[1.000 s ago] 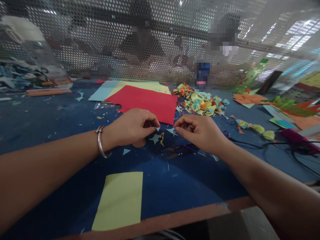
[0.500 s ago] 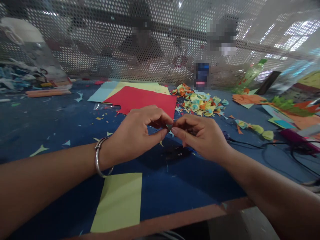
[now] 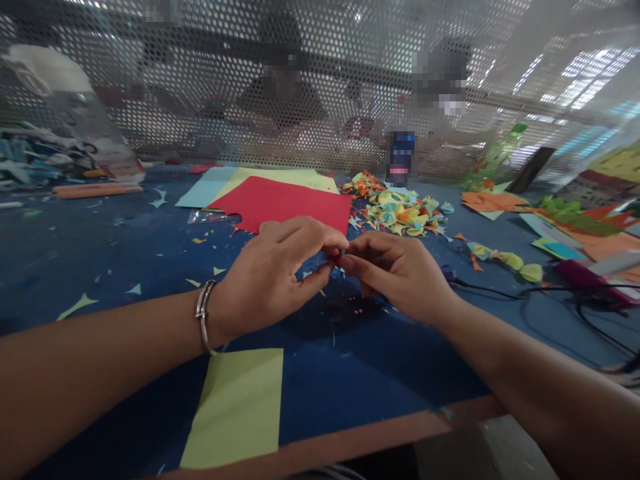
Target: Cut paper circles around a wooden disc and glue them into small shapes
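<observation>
My left hand [image 3: 277, 273], with a silver bangle [image 3: 204, 313] at the wrist, is closed in a pinch over the blue table. Its fingertips meet those of my right hand [image 3: 400, 273], which is pinched too. A small piece of paper [image 3: 343, 253] is held between both sets of fingertips. Only a thin pale edge of it shows; the fingers hide the rest. Just behind my left hand lies a red sheet [image 3: 285, 200] with cut-out edges. Near my left wrist, a yellow-green paper strip [image 3: 240, 407] lies at the table's front edge.
A pile of small coloured paper pieces [image 3: 400, 210] sits beyond my right hand. A black cable [image 3: 500, 290] runs to a purple device [image 3: 590, 283] at right. A large bottle [image 3: 95, 127] stands at left. Perforated metal screen [image 3: 210, 87] closes off the back.
My fingertips have shifted slightly around the small piece of paper, which now shows less, as a thin edge. My left thumb is bent a little more. The view has moved slightly.
</observation>
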The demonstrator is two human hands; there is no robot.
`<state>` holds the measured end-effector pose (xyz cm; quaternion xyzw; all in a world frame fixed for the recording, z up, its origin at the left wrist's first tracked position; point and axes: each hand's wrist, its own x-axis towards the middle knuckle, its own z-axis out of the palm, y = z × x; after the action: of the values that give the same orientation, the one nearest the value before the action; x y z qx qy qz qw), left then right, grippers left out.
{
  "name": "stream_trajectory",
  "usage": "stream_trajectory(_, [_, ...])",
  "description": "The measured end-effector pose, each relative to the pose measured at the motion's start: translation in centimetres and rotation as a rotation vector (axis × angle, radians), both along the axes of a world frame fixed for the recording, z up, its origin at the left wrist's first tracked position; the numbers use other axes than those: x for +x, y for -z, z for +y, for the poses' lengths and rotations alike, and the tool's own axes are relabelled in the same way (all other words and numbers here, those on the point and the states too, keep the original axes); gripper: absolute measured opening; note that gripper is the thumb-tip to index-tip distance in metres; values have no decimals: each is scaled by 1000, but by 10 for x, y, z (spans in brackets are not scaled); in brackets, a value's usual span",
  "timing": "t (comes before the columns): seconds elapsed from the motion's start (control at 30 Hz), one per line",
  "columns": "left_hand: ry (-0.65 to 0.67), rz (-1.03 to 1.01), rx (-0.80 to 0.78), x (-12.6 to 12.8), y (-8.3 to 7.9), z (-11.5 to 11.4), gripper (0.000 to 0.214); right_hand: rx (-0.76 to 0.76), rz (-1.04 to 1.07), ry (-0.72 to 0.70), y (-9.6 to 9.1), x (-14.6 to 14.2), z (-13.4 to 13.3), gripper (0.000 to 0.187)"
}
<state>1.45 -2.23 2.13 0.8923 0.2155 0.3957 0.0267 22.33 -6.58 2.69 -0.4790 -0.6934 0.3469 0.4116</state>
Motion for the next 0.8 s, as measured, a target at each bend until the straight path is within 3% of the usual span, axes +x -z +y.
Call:
stream_trajectory(0.27, [0,-95,-29,1,3,0,33,-24,42,-30,-2,0,0,21])
stream_trajectory(0.53, [123,-270,-167,3,9,1,33,-77,95,-52,-5,-2,-2,26])
stream_trajectory(0.8, [183,-321,-242,5,11,0,38,-103,113,-71,-5,-1,-2,26])
